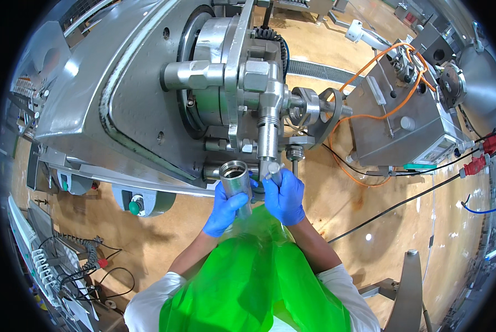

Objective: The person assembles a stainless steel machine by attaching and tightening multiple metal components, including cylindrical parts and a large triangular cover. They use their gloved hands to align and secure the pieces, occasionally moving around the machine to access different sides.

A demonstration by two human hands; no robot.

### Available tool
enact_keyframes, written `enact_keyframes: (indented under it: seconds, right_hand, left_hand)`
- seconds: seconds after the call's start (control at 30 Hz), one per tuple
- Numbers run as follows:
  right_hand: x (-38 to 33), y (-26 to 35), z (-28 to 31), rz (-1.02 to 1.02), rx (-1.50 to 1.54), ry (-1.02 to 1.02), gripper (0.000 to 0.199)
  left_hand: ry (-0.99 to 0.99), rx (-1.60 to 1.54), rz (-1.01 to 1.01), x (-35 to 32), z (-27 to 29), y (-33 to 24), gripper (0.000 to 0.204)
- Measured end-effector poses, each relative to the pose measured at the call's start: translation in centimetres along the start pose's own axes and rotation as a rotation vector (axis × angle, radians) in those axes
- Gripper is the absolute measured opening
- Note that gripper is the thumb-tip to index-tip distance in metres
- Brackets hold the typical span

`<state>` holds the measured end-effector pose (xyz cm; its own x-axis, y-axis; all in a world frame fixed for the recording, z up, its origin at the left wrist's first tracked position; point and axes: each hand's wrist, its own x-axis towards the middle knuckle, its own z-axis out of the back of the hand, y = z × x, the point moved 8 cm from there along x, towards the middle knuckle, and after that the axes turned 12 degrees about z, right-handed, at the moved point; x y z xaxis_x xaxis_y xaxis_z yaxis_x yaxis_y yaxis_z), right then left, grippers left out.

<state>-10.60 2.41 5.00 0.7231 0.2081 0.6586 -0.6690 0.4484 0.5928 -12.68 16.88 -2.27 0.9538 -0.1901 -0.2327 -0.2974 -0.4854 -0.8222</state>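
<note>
My left hand [225, 210], in a blue glove, is wrapped round a steel tube [234, 185]. The tube stands nearly upright, its open round mouth facing up. Beside it, my right hand [284, 198], also gloved in blue, closes round a short metal piece with a rounded end [274, 171]. That piece sits right below the machine's vertical steel pipe [268, 138]; whether the two are joined I cannot tell. Above both hands rises a steel machine [143, 94] with bolted fittings, a flange plate and a thick round hub.
Another steel machine [403, 119] stands at the right, an orange hose [364, 116] looping over it. Black cables with red plugs [474, 166] cross the right side. A cart with cables [65, 271] is at lower left. A metal stand [407, 288] rises at lower right.
</note>
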Motion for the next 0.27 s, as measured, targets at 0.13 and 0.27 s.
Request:
enact_keyframes:
  seconds: [0.13,0.27]
  right_hand:
    - [1.2,0.3,0.0,0.11,-0.106,0.021,0.022]
    - [0.9,-0.6,0.2,0.116,-0.149,0.1,0.036]
  left_hand:
    - [0.014,-0.072,0.024,0.5,-0.8,-0.1,0.058]
    - [0.009,-0.067,-0.007,1.3,-0.3,0.3,0.059]
